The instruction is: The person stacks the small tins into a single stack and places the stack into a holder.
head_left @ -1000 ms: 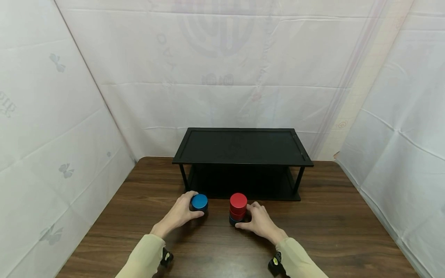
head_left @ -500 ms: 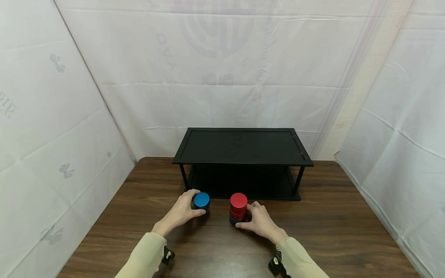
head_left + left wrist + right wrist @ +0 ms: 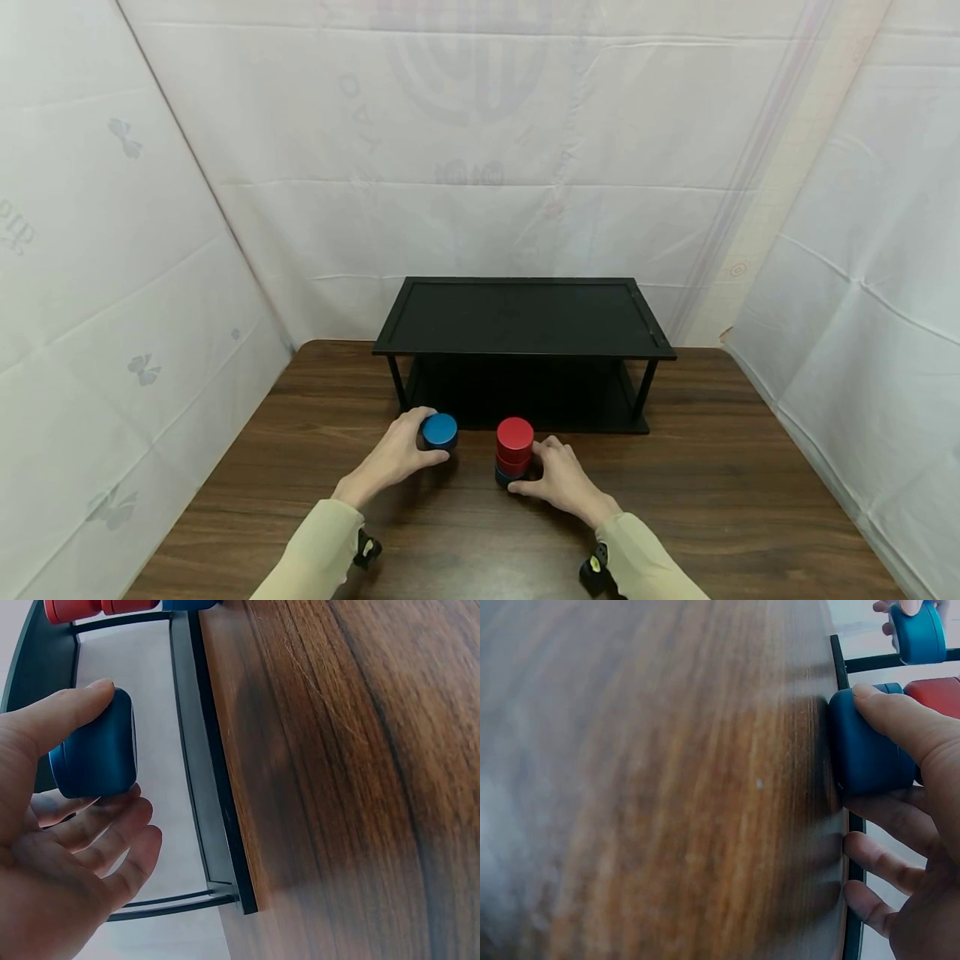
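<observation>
Currently in the left hand [image 3: 396, 454]: a blue tin [image 3: 440, 428] is being gripped between thumb and fingers and is being held up off the worktop [image 3: 465, 550], in front of the left part of the black rack [image 3: 525, 315].
Outer fingers, left: these are being held loosely curved, apart from the tin.
Right hand [image 3: 558, 479]: the lower blue tin [image 3: 866, 750] is being gripped between thumb and forefinger, in front of the rack's middle; two outer fingers are being held beside it, not touching.
Stack: the red top [image 3: 515, 435] is being borne by the lower blue tin, which is being supported by the worktop just in front of the rack.
Red side: a joint is being shown across it; whether one piece or two are being stacked cannot be told.
Rack boards: the upper one is being carried over the lower one by slim posts.
Arms: pale sleeves [image 3: 318, 542] are being worn, with black wrist devices [image 3: 592, 575], nearer the viewer than the rack.
Backdrop: white sheeting [image 3: 480, 142] is being hung behind the rack and on both sides.
</observation>
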Action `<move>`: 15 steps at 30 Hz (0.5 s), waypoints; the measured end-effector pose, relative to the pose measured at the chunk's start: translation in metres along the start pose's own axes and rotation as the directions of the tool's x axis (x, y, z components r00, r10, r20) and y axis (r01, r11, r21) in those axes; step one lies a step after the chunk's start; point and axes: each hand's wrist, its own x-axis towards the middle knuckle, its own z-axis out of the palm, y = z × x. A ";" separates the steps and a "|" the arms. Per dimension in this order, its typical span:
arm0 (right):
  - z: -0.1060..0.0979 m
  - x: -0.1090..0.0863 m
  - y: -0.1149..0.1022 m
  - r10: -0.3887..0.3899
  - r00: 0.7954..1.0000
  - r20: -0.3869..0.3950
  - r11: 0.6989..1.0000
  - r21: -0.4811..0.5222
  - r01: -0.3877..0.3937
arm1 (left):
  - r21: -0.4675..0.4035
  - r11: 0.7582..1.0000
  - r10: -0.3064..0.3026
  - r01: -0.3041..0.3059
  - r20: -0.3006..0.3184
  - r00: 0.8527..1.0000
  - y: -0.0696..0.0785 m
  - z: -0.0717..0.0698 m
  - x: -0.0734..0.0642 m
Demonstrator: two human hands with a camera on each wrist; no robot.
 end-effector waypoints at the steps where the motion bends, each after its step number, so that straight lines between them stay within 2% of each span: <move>1: 0.000 0.000 0.000 0.000 1.000 -0.001 1.000 0.000 0.000 | 0.000 1.000 0.000 0.000 0.000 1.000 0.000 0.000 0.000; 15: 0.000 -0.001 -0.001 0.026 1.000 0.002 1.000 -0.006 -0.026 | -0.007 1.000 0.015 -0.015 0.001 1.000 0.007 0.001 0.004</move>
